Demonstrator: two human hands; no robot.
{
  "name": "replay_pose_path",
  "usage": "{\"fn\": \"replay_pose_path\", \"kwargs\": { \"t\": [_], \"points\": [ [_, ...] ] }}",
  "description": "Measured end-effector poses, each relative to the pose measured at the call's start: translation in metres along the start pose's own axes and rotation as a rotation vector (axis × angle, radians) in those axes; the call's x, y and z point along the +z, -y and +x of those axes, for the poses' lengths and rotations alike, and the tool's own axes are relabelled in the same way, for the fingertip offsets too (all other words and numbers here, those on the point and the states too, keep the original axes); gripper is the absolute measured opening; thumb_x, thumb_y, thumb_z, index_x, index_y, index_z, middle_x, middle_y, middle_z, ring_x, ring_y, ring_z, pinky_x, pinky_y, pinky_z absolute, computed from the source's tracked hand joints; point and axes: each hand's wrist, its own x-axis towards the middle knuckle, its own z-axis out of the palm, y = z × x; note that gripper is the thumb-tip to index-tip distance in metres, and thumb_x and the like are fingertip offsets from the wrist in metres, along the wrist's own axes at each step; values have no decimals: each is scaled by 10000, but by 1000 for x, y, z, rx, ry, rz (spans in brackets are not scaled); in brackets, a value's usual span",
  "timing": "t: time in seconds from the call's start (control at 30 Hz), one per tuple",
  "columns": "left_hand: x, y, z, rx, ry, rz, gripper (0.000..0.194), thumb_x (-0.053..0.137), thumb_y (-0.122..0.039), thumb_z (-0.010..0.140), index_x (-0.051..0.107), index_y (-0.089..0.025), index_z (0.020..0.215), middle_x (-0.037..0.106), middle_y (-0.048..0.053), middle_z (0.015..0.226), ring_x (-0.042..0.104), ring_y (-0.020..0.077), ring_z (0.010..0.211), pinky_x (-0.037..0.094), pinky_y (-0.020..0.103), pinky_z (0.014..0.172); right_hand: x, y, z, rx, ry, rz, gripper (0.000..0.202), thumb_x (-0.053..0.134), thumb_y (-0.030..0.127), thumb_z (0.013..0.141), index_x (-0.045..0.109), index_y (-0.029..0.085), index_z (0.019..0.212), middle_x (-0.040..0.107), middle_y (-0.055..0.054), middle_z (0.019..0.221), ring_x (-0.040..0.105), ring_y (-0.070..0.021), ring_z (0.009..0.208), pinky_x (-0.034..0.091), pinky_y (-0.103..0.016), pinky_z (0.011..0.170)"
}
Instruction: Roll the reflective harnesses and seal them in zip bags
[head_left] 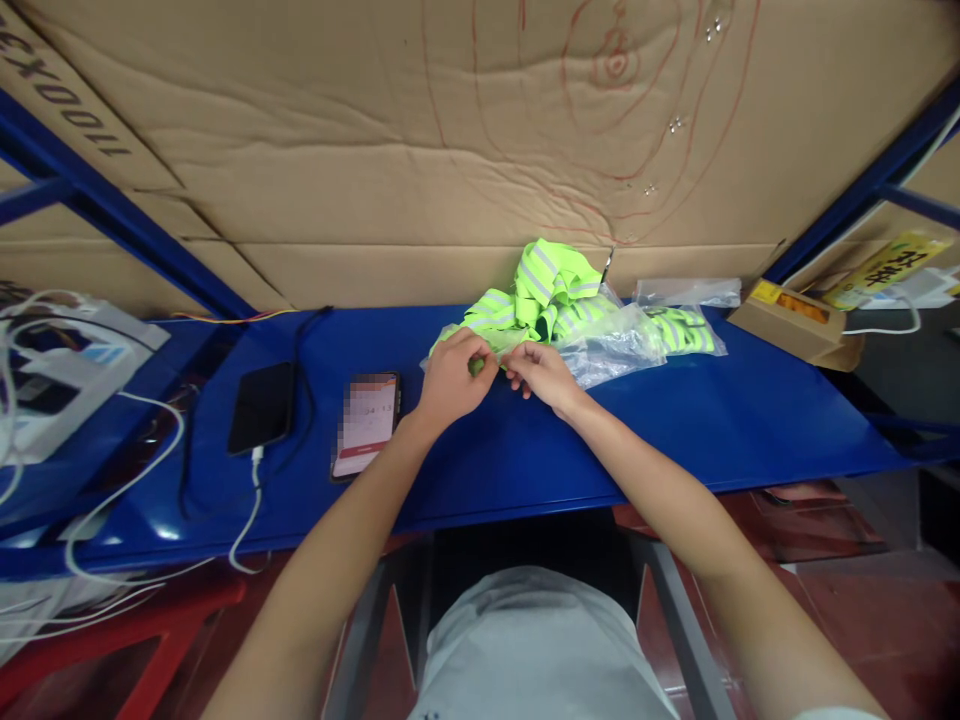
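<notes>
Bright lime fabric (551,272) with silver-grey stripes lies crumpled on the blue table's (750,420) far side, partly under clear plastic (619,345). At its near edge, the left hand (456,375) and right hand (546,375) have fingertips pinched together, on what I cannot tell. Upside-down "1100X3" marks the cardboard (337,150), cut off far left.

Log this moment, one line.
left hand: at neon-yellow reflective straps; right hand: close beside left hand; clear plastic bag: right of hands; smartphone: lit, left of hands
</notes>
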Motion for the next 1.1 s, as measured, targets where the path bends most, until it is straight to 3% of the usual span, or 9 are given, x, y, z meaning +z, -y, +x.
{"fn": "replay_pose_path", "kwargs": {
  "t": [0.13, 0.33, 0.43, 0.63, 0.7, 0.77, 0.83, 0.93, 1.1],
  "points": [
    [0, 4, 0, -6, -104, 30, 185, 578, -238, 884, 520, -210, 711, 564, 15, 794, 508, 168, 732, 392, 314, 678, 1, -7, 1, -14, -67, -89, 187, 651, 248, 815, 519, 209, 688, 592, 38, 617, 518, -87, 498, 354, -194, 425],
    [-24, 22, 9, -93, -444, 19, 159, 528, -219, 932, 510, -213, 774, 512, 13, 797, 505, 167, 738, 427, 317, 703, 5, -13, -3, -80, -52, -164, 194, 637, 307, 817, 520, 216, 691, 591, 38, 618, 554, -119, 571, 404, -227, 529],
    [-26, 17, 8, -64, -464, -24, 164, 492, -274, 992, 550, -208, 853, 563, 27, 871, 553, 158, 776, 464, 299, 708, 8, -8, -8, -176, -71, -193, 196, 624, 377, 853, 529, 227, 771, 593, 40, 680, 553, -126, 620, 423, -244, 592],
    [-33, 6, 3, 73, -186, -94, 265, 540, -405, 1007, 659, -215, 867, 664, 38, 893, 617, 157, 794, 515, 290, 746, -6, -6, -5, -274, -250, -293, 207, 666, 359, 842, 508, 232, 799, 553, 36, 713, 493, -134, 655, 407, -269, 677],
    [-38, 12, 2, 124, 10, -82, 297, 625, -489, 960, 719, -247, 1106, 720, 69, 1120, 673, 211, 1022, 535, 351, 932, -12, -9, 0, -252, -246, -315, 216, 666, 394, 855, 553, 222, 789, 588, 23, 709, 515, -137, 648, 408, -268, 662],
    [-39, 23, 0, 120, 230, 26, 710, 756, -603, 840, 571, -305, 1458, 571, 124, 1507, 519, 342, 1402, 389, 530, 1187, -16, -11, 2, -216, -229, -334, 279, 644, 448, 884, 585, 212, 747, 603, 13, 670, 526, -137, 623, 405, -264, 638],
    [-38, 36, -2, 61, 397, 176, 1100, 848, -654, 720, 327, -331, 1632, 301, 164, 1706, 240, 462, 1573, 158, 719, 1241, -18, -12, 3, -170, -176, -353, 376, 641, 503, 893, 598, 204, 669, 600, 6, 607, 525, -134, 583, 394, -257, 604],
    [-34, 48, -4, 14, 436, 260, 1130, 881, -569, 725, 280, -316, 1648, 319, 194, 1677, 273, 489, 1541, 199, 766, 1202, -16, -11, 1, -94, -36, -362, 453, 703, 581, 848, 640, 192, 623, 607, -2, 549, 519, -126, 523, 371, -247, 540],
    [-28, 40, -2, 70, 362, 225, 929, 878, -501, 759, 443, -284, 1550, 452, 152, 1514, 431, 382, 1411, 419, 566, 1176, -11, -7, -4, 18, 72, -319, 495, 744, 685, 793, 702, 194, 742, 599, 7, 531, 475, -108, 441, 339, -241, 444]
  ]
}}
